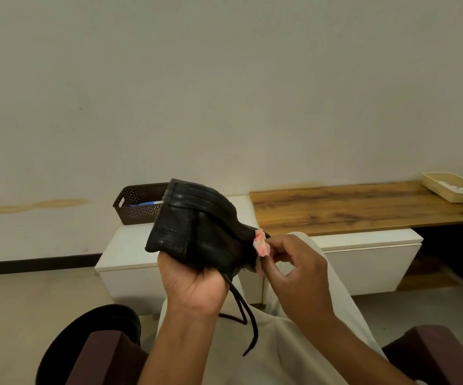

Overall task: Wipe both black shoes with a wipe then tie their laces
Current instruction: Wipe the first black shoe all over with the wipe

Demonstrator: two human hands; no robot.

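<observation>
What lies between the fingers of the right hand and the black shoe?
In the head view, a small crumpled pink-and-white wipe, pinched by the right hand, sits against the black shoe, which the left hand holds.

A plain pale wall (224, 79) is filling the upper frame. A white cabinet (363, 257) is standing at centre right, a wooden top (363, 207) lying over it. Beige floor (16, 301) is showing lower left, dark baseboard (30, 263) running along it.

Plain room, likely home or office: bare wall (224, 79), low white cabinets (124, 254), wooden bench top (349, 207), armchair (99, 357).
</observation>
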